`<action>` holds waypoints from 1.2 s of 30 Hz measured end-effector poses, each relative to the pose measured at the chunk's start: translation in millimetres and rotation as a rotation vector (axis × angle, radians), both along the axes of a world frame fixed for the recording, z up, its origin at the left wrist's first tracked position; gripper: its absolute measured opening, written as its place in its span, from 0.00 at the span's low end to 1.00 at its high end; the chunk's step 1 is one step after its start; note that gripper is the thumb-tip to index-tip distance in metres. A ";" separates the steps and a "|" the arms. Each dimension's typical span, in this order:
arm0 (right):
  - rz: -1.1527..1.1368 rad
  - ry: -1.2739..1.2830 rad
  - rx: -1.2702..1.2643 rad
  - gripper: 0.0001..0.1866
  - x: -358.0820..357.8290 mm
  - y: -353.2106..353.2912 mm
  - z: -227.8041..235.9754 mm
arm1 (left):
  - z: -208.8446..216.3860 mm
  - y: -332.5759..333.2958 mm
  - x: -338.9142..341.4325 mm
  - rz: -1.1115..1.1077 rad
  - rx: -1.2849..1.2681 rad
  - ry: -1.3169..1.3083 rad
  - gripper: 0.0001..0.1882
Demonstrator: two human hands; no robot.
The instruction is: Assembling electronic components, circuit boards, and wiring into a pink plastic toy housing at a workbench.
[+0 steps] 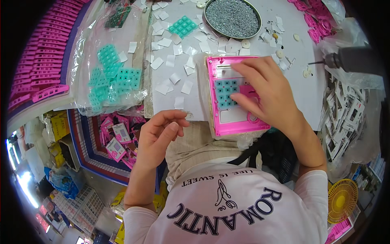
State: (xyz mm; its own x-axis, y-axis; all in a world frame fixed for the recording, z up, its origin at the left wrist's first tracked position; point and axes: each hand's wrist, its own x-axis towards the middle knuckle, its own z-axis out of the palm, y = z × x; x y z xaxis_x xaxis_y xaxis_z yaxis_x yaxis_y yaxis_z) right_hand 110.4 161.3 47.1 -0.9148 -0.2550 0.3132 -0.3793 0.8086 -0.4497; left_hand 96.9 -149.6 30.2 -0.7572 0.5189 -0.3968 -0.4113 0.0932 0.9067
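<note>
A bright pink plastic casing (pixel 214 118) lies in front of me at the table's near edge, on a pale padded block. A teal rubber keypad (pixel 221 92) sits inside it, below a clear window strip (pixel 223 73). My right hand (pixel 271 90) rests over the casing, thumb and fingers apart. Its thumb is at the keypad and its fingertips are by the window strip; the palm hides the casing's right part. Left of the casing, my left hand (pixel 158 136) hovers at the table edge, loosely curled with fingers apart and nothing visible in it.
A round tin of small screws (pixel 232 18) stands at the back. White paper squares (pixel 170 61) lie scattered. Teal keypads (pixel 109 77) lie on plastic film at left, beside stacked pink casings (pixel 44 53). A power screwdriver (pixel 353 60) juts in from the right. A crate (pixel 87 142) stands lower left.
</note>
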 end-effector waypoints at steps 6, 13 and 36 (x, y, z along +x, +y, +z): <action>0.218 -0.193 0.200 0.46 35.8 -13.2 2.6 | 1.1 4.8 -3.2 -0.009 0.007 -0.013 0.16; 0.223 -0.353 0.293 0.55 44.1 -25.6 -9.0 | 17.7 24.4 -19.1 -0.082 0.069 0.037 0.14; 0.211 -0.216 0.085 0.36 32.3 3.5 20.6 | -21.9 101.3 -337.4 -0.428 -1.193 1.834 0.09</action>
State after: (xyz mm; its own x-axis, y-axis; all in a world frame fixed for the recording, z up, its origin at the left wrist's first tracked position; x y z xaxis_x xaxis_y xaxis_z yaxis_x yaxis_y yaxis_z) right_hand 142.7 164.8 67.7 -0.8821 -0.4631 0.0864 -0.4455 0.7603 -0.4727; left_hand -240.6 -48.4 8.4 -0.4994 0.8339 0.2349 0.7500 0.5519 -0.3647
